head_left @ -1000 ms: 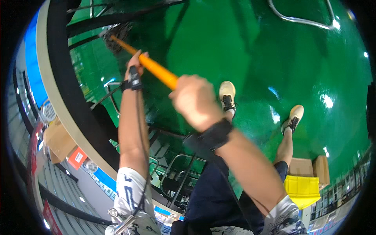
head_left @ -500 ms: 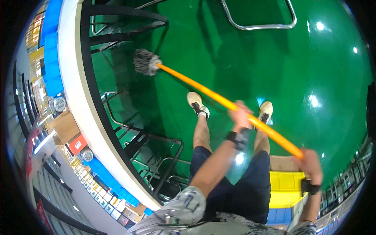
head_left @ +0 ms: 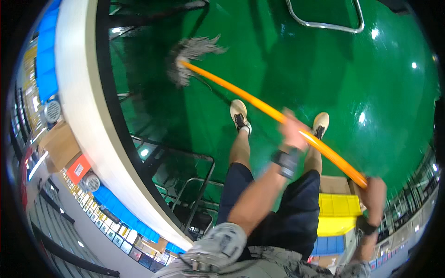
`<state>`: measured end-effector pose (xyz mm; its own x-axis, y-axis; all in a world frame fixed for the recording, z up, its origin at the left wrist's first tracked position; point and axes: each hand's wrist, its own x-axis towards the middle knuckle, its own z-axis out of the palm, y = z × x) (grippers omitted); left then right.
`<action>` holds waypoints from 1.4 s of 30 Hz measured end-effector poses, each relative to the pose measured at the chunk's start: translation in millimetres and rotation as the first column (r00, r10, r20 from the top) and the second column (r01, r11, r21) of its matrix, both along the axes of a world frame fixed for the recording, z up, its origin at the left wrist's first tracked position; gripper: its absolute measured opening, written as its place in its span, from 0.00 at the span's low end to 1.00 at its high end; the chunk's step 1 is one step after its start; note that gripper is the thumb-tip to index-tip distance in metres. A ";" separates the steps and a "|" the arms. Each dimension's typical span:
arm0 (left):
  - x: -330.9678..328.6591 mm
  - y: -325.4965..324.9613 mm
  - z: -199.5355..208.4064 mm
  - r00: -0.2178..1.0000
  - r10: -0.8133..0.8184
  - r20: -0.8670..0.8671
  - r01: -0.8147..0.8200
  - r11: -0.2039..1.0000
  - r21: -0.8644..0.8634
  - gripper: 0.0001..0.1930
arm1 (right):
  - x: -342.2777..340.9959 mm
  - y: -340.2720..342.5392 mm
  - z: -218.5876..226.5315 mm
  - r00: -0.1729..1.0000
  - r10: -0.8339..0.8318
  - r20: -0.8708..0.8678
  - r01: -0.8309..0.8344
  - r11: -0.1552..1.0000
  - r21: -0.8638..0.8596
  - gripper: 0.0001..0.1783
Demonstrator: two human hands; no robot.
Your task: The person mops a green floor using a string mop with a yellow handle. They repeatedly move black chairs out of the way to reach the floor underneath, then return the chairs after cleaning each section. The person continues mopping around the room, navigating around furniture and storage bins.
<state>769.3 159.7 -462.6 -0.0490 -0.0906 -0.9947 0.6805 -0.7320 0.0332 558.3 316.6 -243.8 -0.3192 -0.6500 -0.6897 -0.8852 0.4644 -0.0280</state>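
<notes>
A string mop (head_left: 234,91) with a long orange handle slants across the view, from the far left down to the right. Its grey, stringy head (head_left: 197,48) spreads on the green floor close to the table's underside, some strands fanned out to the right. My left hand (head_left: 294,130) wraps round the middle of the handle, above the gap between my shoes. Farther right and nearer to me, my right hand (head_left: 374,193) is closed round the handle's upper end. Both hands are a little blurred.
A long white-topped table (head_left: 85,92) runs along the left, carrying blue bins (head_left: 46,69), a cardboard box (head_left: 62,143) and an orange box (head_left: 78,168). Metal chair frames (head_left: 194,185) stand beneath it. A chrome leg loop (head_left: 324,25) lies ahead; yellow bins (head_left: 338,213) sit beside my right leg.
The mop head has swung slightly away from me and to the right, its strands now flung wide. Both hands have shifted a little right with the handle.
</notes>
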 end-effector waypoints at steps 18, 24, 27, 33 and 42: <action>323.2 -95.5 -92.8 0.782 -0.448 0.434 0.609 0.699 -0.376 0.14 | 205.3 -84.6 -92.4 0.710 -0.180 0.680 0.330 0.939 -0.096 0.12; -59.1 185.8 -18.0 0.989 -0.121 0.090 0.149 0.878 -0.455 0.07 | -97.3 142.1 10.0 0.972 -0.065 0.224 0.066 0.998 0.004 0.12; -210.3 288.1 74.9 0.956 -0.277 0.099 0.283 0.958 -0.052 0.07 | -179.7 232.8 97.5 0.958 -0.092 -0.273 0.113 0.992 0.060 0.07; -257.0 295.1 146.9 0.982 -0.031 -0.185 0.084 0.954 0.286 0.12 | -201.7 267.6 166.7 0.839 -0.014 -0.545 0.020 1.000 0.005 0.07; 102.9 89.7 0.0 0.979 -0.074 0.190 0.137 0.930 -0.341 0.14 | 103.8 49.1 13.2 0.972 0.156 -0.174 -0.168 0.984 -0.054 0.07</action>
<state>872.2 249.4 -462.6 0.0905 -0.4390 -0.8939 0.5609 -0.7192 0.4100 662.1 365.8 -230.5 -0.3138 -0.7462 -0.5871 -0.9431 0.3166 0.1017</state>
